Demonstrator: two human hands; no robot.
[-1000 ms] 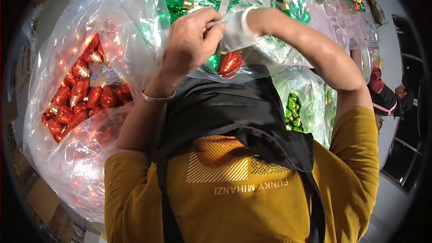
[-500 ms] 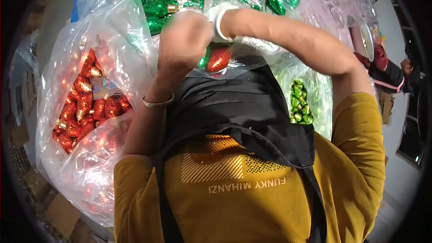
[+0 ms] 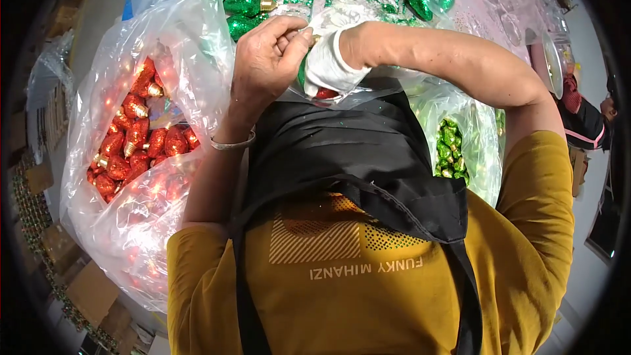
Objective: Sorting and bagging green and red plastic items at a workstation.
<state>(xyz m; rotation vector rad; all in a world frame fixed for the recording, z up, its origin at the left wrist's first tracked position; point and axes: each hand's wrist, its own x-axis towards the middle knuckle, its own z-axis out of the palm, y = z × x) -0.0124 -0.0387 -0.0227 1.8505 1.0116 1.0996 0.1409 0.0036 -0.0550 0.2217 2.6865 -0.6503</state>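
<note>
My left hand point(image 3: 266, 59) is bare and closed, thumb and forefinger pinched together beside a small gold cap; what is between the fingertips is hidden. Against it, my right hand point(image 3: 336, 69) wears a white glove and curls around a green glittery bulb ornament point(image 3: 302, 73), which shows only as a sliver between the hands. Under the glove peeks a red glittery bulb ornament point(image 3: 327, 93), mostly covered. Beyond the hands lie several green glittery bulb ornaments point(image 3: 248, 5) with gold caps, on a surface strewn with green glitter.
At left stands a large clear plastic bag point(image 3: 89, 118) of red bulb ornaments point(image 3: 136, 135). Another clear bag point(image 3: 483, 131) at right holds small green ornaments point(image 3: 449, 148). My black apron point(image 3: 328, 138) reaches the work edge. Another person point(image 3: 585, 115) is at far right.
My right gloved hand has come toward me and down, now covering most of the red ornament. My left hand, blurred before, now shows a clear pinch. The view has shifted slightly.
</note>
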